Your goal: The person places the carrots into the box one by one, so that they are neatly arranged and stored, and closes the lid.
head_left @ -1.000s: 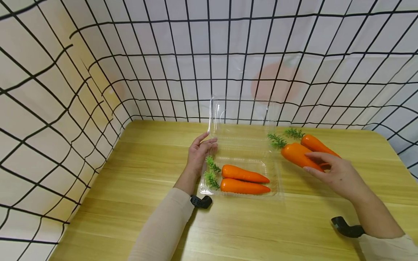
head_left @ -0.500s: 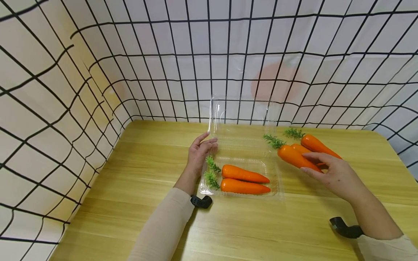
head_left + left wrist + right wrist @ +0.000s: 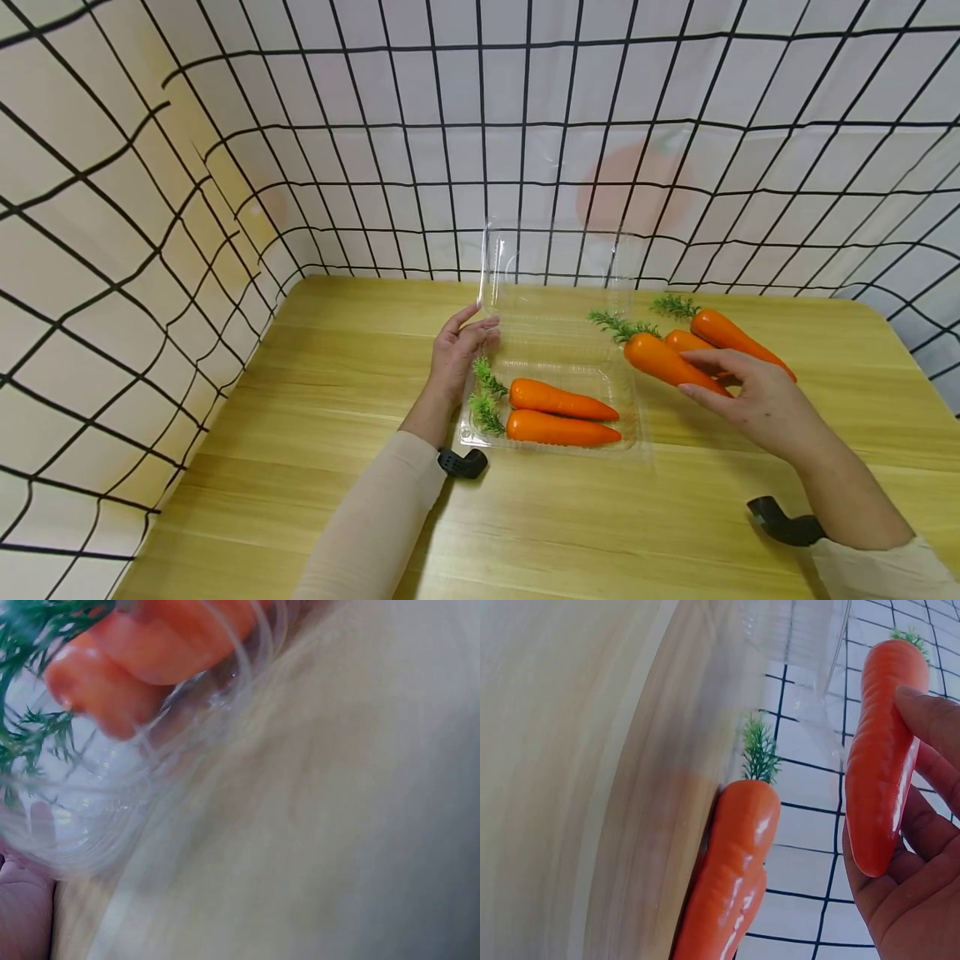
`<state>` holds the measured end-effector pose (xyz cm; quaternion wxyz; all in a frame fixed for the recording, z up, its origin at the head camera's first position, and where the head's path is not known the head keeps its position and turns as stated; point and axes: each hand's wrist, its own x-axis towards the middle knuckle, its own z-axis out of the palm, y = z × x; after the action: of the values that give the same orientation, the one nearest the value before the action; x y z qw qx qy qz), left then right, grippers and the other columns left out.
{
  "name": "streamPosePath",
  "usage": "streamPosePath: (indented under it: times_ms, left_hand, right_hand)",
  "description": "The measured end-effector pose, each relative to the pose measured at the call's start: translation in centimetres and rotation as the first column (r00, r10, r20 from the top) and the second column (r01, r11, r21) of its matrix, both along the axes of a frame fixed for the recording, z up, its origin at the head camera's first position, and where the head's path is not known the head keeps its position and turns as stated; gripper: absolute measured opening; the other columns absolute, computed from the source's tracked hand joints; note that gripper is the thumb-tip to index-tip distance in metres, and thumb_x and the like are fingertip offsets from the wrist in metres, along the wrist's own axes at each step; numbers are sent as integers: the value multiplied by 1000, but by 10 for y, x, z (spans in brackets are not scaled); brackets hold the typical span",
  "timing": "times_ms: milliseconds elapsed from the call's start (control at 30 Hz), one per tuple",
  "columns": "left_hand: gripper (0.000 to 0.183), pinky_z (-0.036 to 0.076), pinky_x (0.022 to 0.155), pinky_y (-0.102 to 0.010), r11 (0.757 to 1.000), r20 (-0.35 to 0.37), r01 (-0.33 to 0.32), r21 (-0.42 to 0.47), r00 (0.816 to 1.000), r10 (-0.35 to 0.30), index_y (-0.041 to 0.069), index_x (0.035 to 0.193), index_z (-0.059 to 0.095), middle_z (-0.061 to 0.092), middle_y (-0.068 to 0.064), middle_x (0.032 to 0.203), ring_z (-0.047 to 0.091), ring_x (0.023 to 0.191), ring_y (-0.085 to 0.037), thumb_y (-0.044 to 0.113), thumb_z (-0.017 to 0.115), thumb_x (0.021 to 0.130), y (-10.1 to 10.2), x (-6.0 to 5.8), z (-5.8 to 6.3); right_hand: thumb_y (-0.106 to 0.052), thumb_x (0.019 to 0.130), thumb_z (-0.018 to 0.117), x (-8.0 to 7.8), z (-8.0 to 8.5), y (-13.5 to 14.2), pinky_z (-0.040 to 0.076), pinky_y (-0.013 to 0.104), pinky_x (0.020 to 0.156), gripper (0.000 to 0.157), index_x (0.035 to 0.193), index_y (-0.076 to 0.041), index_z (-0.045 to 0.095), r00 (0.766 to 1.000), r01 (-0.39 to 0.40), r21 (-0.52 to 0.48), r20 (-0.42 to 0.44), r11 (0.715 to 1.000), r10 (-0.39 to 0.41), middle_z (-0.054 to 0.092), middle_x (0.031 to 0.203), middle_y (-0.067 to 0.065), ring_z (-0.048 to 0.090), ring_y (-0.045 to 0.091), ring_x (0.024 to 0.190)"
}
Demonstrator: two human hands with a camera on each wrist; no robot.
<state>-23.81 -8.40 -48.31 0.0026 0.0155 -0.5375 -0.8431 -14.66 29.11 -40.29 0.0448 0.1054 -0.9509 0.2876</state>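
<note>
My right hand [image 3: 757, 396] pinches an orange toy carrot [image 3: 656, 357] with green leaves, above the table right of a clear plastic clamshell container [image 3: 637, 450]. In the right wrist view, thumb and fingers grip this carrot [image 3: 885, 750] near its middle. My left hand [image 3: 453, 354] holds the container's left side by the hinge; only part of that hand [image 3: 22, 907] shows in the left wrist view. Two carrots, one upper [image 3: 558, 398] and one lower [image 3: 562, 428], lie side by side in the container's base, leaves to the left. The lid [image 3: 555, 267] stands raised at the back.
Behind the held carrot, two more carrots lie on the wooden table [image 3: 315, 400]: a partly hidden one [image 3: 684, 340] and a farther one [image 3: 738, 336]. White cloth with a black grid [image 3: 360, 150] rises along the back and sides.
My right hand has moved left with the carrot, toward the container, uncovering part of the carrot behind it. The farthest carrot has shifted slightly at its tip. My left hand stays put.
</note>
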Motion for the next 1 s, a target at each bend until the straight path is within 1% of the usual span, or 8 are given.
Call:
streamPosePath:
  times_ms: [67,133,267,400,500,633,867,1000]
  left_hand:
    - [50,59,94,-27,1000,1,-2,-1,1000,2,5,144,54,77,-3,111,74,91,-10,1,61,94,0,0,0]
    - [50,59,94,-27,1000,3,-3,-2,1000,3,5,144,54,77,-3,112,74,91,-9,1,60,94,0,0,1]
    - [51,59,96,-30,1000,3,-5,-1,1000,5,5,144,54,77,-4,112,74,91,-10,1,61,94,1,1,1]
    - [51,59,96,-31,1000,4,-7,4,1000,7,5,144,53,77,-3,111,74,92,-10,1,62,93,1,1,2]
    - [51,59,95,-30,1000,9,-6,1,1000,6,6,144,54,77,-3,111,74,92,-10,2,62,93,1,1,1]
    - [50,59,95,-29,1000,11,-5,-4,1000,5,7,143,55,77,-4,113,74,92,-10,2,62,94,0,0,0]
    - [48,59,96,-29,1000,16,-14,-1,1000,14,8,142,57,77,-5,113,74,92,-10,1,62,94,1,0,0]
    - [49,59,95,-29,1000,12,-12,-3,1000,12,7,143,56,77,-7,115,74,91,-10,1,62,94,1,1,1]
  right_hand:
    - [-32,88,81,0,0,-2,49,17,66,49,132,-14,69,1000,-16,-2,-3,1000,16,70,125,17,51,-9,85]
    - [-30,87,82,1,-1,-4,49,17,67,47,130,-15,69,999,-27,2,-18,1000,27,71,126,16,50,-9,85]
    - [-26,86,83,2,-2,-9,50,15,69,43,126,-16,71,997,-54,-4,-59,999,53,73,120,10,51,-8,85]
    - [-24,86,83,3,-4,-14,49,13,69,40,123,-17,72,993,-83,-24,-84,996,80,74,110,4,50,-12,89]
    - [-24,87,82,3,-4,-17,49,12,69,39,124,-17,71,992,-96,-24,-91,995,93,73,107,1,50,-15,90]
    - [-22,86,83,2,-5,-20,50,14,68,39,123,-16,72,987,-115,-18,-116,993,112,72,106,0,51,-14,90]
    - [-29,89,80,2,-1,-27,53,21,72,42,129,-21,70,995,-95,20,-29,995,95,72,118,4,56,-3,90]
    - [-29,90,79,1,-1,-32,53,21,71,41,129,-21,70,994,-105,20,-17,994,105,72,117,3,57,1,90]
